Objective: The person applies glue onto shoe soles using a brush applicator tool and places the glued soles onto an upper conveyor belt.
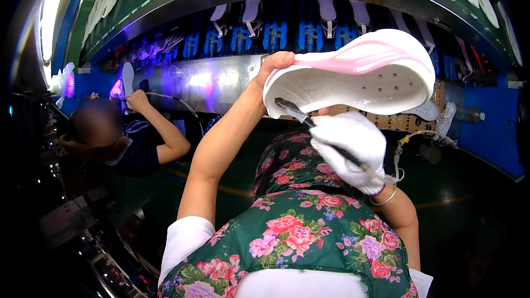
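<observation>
My left hand (271, 69) is bare and grips the heel end of a white shoe sole with a pink underside (359, 74), held up at chest height with its cupped inner side facing me. My right hand (348, 146) wears a white cloth glove and is closed around a thin dark-handled brush (309, 122). The brush tip rests on the inner rim of the sole near my left hand. A green floral apron (298, 226) covers my lap below both arms.
A conveyor rack (276, 36) with blue holders and several white soles runs across the back. A co-worker (127, 143) on the left reaches up to a sole by the purple light. A metal panel (210, 83) sits under the rack. Dark machine parts fill the lower left.
</observation>
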Tool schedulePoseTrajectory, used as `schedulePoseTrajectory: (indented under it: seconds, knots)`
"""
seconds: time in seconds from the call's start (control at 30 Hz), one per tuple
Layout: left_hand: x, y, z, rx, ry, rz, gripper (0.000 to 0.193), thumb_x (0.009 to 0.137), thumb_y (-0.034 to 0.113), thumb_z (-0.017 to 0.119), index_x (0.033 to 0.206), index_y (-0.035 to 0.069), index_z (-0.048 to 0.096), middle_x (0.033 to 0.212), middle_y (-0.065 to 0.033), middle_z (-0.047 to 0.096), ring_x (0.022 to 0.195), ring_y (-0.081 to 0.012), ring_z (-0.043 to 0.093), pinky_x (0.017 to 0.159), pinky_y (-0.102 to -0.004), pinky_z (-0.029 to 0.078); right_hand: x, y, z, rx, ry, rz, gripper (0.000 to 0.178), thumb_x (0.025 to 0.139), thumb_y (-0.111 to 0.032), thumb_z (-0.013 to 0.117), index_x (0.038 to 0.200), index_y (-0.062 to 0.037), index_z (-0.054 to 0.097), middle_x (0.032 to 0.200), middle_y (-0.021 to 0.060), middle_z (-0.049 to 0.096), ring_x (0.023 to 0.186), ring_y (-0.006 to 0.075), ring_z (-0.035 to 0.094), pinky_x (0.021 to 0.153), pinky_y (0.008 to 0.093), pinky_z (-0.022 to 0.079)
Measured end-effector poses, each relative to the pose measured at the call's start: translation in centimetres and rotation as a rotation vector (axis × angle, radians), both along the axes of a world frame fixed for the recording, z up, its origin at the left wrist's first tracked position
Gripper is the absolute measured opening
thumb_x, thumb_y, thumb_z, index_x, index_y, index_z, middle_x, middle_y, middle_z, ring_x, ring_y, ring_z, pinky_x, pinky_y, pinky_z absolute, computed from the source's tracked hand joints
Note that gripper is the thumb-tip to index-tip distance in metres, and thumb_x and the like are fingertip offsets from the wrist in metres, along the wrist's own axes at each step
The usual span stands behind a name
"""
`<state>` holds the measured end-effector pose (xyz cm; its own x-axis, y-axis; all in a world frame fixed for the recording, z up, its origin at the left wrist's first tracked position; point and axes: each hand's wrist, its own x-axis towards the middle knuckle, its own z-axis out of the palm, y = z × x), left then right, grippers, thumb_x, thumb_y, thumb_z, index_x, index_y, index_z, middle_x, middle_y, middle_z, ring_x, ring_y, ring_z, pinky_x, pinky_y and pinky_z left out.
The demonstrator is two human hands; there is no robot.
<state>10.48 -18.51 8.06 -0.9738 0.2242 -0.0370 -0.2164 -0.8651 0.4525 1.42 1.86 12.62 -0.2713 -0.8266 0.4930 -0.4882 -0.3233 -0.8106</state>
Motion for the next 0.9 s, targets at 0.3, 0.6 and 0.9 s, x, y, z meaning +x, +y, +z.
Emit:
schedulePoseTrajectory:
  seconds: [0.3,0.6,0.9]
  knots:
    - [-1.4,-0.4,-1.2,0.176,0.234,0.037,0.092,0.075,0.059,0.07,0.144,0.007,0.039,0.127,-0.0245,0.052,0.091,-0.0423,0.061,0.072,-0.0449,0.055,0.3,0.0,-0.3,0.106,-0.304,-0.026,0.018,0.075,-0.004,0.077,0.093,-0.004,0.073,0.094,0.0108,0.073,0.079,0.0235,0.069,0.072,0.0326,0.055]
    - [-1.3,-0.8,-2.1,0.118,0.135,0.215,0.085,0.08,0.062,0.061,0.141,0.006,0.044,0.121,-0.0255,0.057,0.088,-0.0435,0.064,0.073,-0.0464,0.057,0.2,-0.8,-0.8,0.151,-0.285,-0.035,0.02,0.076,-0.005,0.077,0.096,-0.0034,0.073,0.094,0.0102,0.073,0.081,0.02,0.07,0.072,0.0292,0.055]
    - [0.3,2.9,-0.6,0.172,-0.231,0.462,0.072,0.098,0.058,0.031,0.145,0.004,0.038,0.121,-0.0251,0.06,0.098,-0.0378,0.066,0.082,-0.049,0.057,-5.2,-1.7,1.0,0.07,0.146,-0.211,0.02,0.076,-0.005,0.077,0.096,-0.0049,0.074,0.095,0.0108,0.073,0.082,0.022,0.07,0.074,0.031,0.055]
